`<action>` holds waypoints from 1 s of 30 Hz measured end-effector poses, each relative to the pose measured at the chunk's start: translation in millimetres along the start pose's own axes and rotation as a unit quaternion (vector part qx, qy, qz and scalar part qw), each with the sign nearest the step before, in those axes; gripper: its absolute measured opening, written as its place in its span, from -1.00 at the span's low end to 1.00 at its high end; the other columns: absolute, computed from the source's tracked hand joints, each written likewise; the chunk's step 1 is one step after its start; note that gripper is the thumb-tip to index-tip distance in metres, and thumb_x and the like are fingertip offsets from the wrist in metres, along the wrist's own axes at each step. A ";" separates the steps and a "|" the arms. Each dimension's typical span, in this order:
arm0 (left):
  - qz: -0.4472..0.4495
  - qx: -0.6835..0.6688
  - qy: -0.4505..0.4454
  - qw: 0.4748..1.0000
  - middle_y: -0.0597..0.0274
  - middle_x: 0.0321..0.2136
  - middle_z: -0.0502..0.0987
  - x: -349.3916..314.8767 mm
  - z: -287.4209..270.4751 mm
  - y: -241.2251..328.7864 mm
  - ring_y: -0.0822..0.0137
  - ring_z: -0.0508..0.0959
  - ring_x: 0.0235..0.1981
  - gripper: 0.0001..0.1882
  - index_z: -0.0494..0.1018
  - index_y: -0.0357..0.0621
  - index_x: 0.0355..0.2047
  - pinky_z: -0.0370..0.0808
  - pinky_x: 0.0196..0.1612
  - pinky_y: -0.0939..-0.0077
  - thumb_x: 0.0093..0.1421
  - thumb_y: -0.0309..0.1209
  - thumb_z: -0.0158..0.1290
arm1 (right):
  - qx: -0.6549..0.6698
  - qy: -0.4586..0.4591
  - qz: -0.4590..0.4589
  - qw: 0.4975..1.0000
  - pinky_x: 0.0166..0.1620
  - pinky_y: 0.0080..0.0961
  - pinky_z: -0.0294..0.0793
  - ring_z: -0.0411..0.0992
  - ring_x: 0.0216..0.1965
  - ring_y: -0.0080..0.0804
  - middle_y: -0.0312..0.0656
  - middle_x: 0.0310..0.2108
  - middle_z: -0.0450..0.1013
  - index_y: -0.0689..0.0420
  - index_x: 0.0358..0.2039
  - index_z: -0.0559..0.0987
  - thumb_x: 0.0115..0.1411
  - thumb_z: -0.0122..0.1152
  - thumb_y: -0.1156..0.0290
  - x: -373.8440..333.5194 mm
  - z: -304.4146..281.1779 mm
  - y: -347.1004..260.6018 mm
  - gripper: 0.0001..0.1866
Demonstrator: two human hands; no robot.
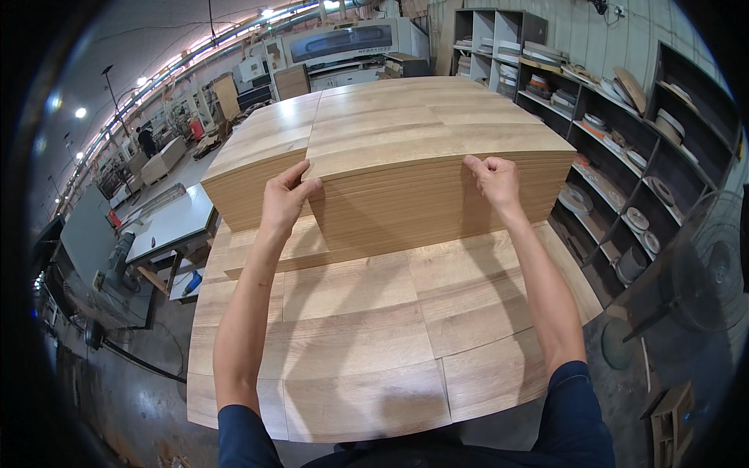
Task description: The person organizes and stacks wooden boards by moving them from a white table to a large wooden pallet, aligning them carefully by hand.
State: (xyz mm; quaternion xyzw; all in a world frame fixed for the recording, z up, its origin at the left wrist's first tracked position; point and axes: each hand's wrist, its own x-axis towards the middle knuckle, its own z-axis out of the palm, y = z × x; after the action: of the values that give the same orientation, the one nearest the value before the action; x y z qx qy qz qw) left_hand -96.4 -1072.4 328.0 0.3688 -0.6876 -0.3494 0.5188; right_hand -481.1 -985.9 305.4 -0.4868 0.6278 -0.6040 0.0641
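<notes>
Many boards [398, 204] stand stacked on the far part of a lower layer [351, 343] of panels. My left hand [282, 201] pinches the top board's front edge at its left corner; my right hand [498, 186] pinches it farther right. Grey shelves [636, 199] stand rightward.

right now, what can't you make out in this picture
In the head view:
Far sides of the stacked boards: hidden by their own fronts
Dark blue sleeves: cut off by the lower edge
Distant person at left: too small to tell their activity
Fan at right: partly lost in the dark rim
</notes>
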 end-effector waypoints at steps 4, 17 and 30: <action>0.021 0.016 0.000 1.000 0.21 -0.19 0.60 0.7 0.3 1.1 0.53 0.50 -0.24 -0.43 0.41 -0.36 0.13 0.46 -0.13 0.61 0.12 -0.43 0.27 | -0.016 0.005 0.003 1.000 -0.58 -0.52 0.29 0.32 -0.74 -0.61 -0.34 -0.83 0.38 0.14 -0.78 0.53 0.07 0.41 -0.01 -0.8 -1.0 -3.3 -0.47; 0.044 -0.035 -0.012 0.998 0.14 -0.09 0.58 -3.0 3.7 -0.5 0.44 0.55 -0.14 -0.45 0.39 -0.36 0.14 0.47 -0.05 0.57 0.14 -0.49 0.21 | -0.028 0.028 -0.021 0.999 -0.59 -0.50 0.24 0.24 -0.72 -0.61 -0.31 -0.82 0.31 0.21 -0.74 0.48 0.17 0.33 0.17 -32.3 -18.4 25.2 -0.53; 0.169 0.400 -0.187 0.881 -0.20 0.17 0.35 -60.9 -80.3 -106.9 -0.23 0.32 0.19 -0.24 0.28 -0.32 0.20 0.30 0.24 0.09 0.10 -0.14 0.23 | 0.047 0.147 0.123 0.980 -0.54 -0.72 0.17 0.22 -0.61 -0.74 -0.44 -0.63 0.33 0.12 -0.52 0.52 0.32 0.19 0.19 -211.8 -134.0 -13.5 -0.67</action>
State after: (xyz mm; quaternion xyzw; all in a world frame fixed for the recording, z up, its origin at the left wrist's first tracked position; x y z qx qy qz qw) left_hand 8.6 -1079.0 225.5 0.3506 -0.9051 -0.0139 0.2400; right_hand -453.8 -744.1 244.1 -0.3079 0.6564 -0.6855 0.0676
